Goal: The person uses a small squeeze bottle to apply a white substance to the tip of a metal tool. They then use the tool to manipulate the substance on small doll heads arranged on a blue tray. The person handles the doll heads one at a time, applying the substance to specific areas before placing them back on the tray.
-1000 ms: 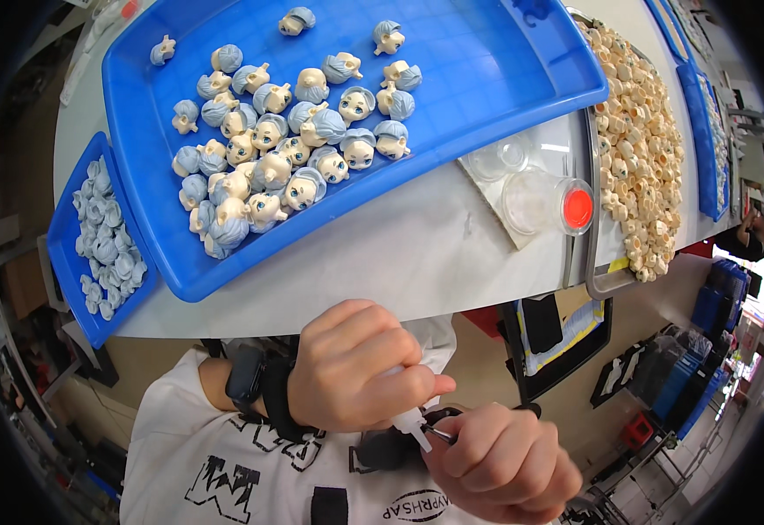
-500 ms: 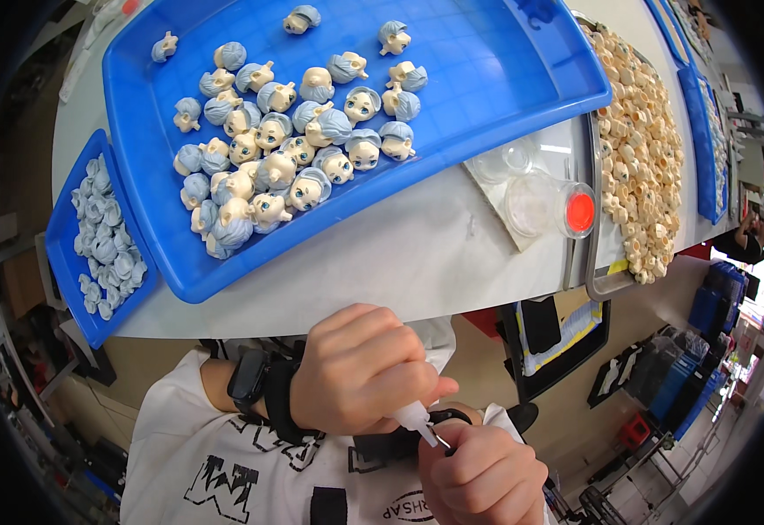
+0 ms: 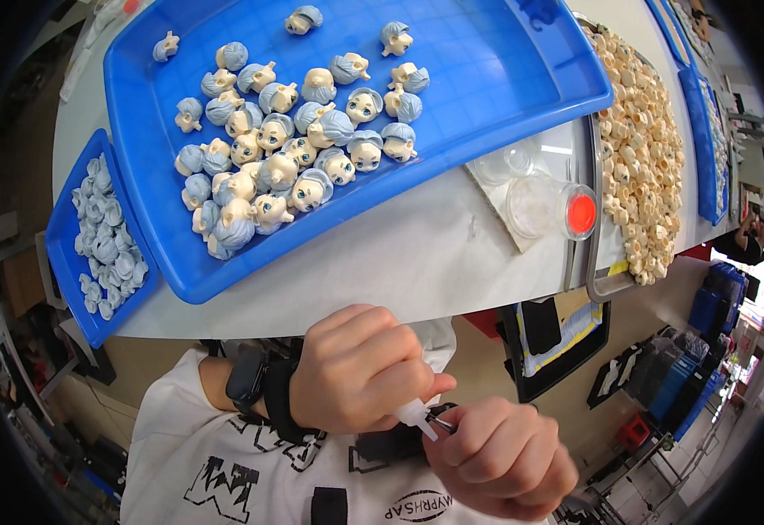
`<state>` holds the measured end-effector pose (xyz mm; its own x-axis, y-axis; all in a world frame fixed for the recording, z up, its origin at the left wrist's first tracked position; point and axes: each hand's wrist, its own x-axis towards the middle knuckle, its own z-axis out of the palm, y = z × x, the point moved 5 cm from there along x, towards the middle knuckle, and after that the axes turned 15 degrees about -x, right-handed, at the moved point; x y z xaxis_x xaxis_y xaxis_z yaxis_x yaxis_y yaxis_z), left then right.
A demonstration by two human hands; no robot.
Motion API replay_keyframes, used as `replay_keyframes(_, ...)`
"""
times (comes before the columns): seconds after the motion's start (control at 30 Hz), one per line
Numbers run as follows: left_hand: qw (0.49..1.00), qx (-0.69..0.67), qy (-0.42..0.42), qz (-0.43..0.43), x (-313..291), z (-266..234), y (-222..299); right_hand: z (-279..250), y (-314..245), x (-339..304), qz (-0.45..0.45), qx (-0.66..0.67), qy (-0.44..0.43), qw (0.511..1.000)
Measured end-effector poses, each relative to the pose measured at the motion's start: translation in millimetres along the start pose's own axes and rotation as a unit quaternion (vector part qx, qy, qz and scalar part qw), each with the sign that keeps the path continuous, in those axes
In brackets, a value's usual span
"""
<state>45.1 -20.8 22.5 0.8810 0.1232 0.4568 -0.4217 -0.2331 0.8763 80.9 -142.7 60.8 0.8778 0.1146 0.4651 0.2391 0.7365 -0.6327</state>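
My left hand (image 3: 360, 367), with a watch on its wrist, is closed in a fist around a small white bottle with a tapered nozzle (image 3: 416, 415), which points down to the right. Most of the bottle is hidden in the palm. Close by on the right, my right hand (image 3: 500, 459) is closed on a slim metal tool (image 3: 440, 423). Its shiny tip lies at the nozzle's end; the rest is covered by the fingers, so its kind does not show. Both hands are in front of my body, below the table's near edge.
A large blue tray (image 3: 487, 144) holds several doll heads (image 3: 312, 188) with pale blue hair. To its left, a smaller blue tray (image 3: 93, 328) contains pale blue hair parts (image 3: 106, 241). Clear round containers (image 3: 530, 206), one red inside, stand beside a metal tray (image 3: 613, 284) of beige parts (image 3: 640, 157).
My right hand has shifted slightly right and turned, so more of the metal tool shows beside the nozzle. My left hand and the bottle have hardly moved.
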Motion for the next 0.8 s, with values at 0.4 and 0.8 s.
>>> replay_keyframes(0.4, 0.998, 0.061, 0.007, 0.026, 0.6, 3.4, 0.8, -16.3, 21.0, 7.5, 0.183, 0.106, 0.051, 0.976)
replay_keyframes(0.8, 0.994, 0.105, -0.003, 0.040, -2.9, 1.5, 1.9, -13.6, 28.9, 12.1, 0.243, 0.085, 0.022, 0.966)
